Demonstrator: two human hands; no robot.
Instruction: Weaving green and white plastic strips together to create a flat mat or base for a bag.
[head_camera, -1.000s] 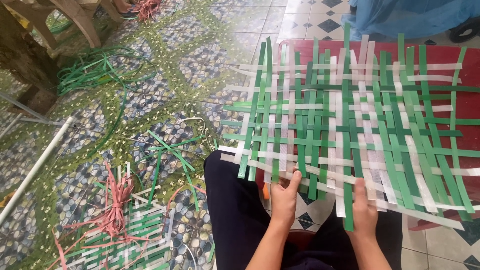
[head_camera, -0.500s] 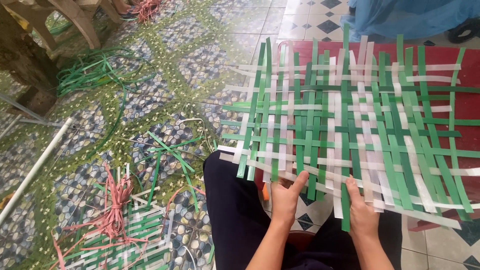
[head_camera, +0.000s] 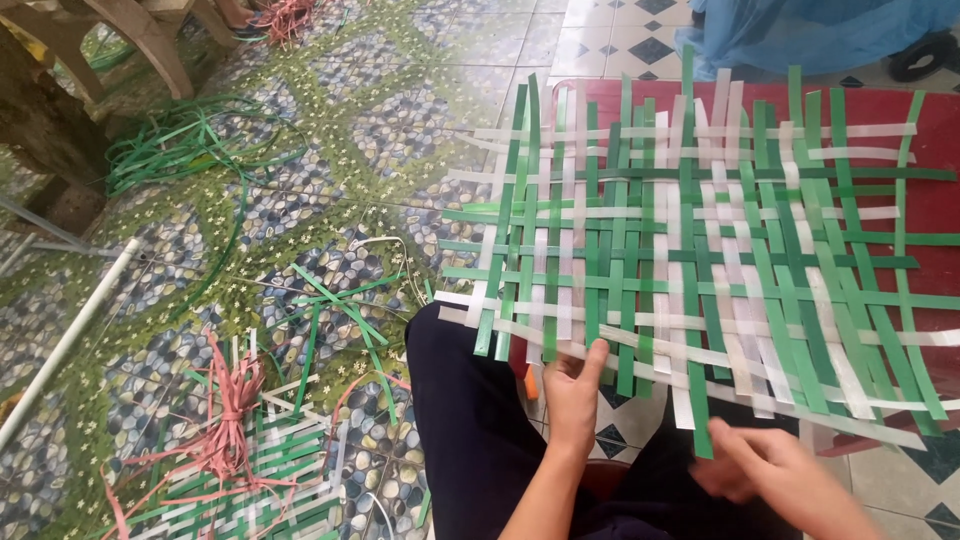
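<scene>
Carefully, the left hand (head_camera: 575, 390) pinches a white strip at the near edge of the woven green-and-white mat (head_camera: 700, 250) while the right hand (head_camera: 775, 478), loosely open just below, should slide strips snug without buckling them.

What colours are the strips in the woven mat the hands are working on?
Green and white strips in the woven mat, crossed in a loose checker weave; seen in the head view.
</scene>
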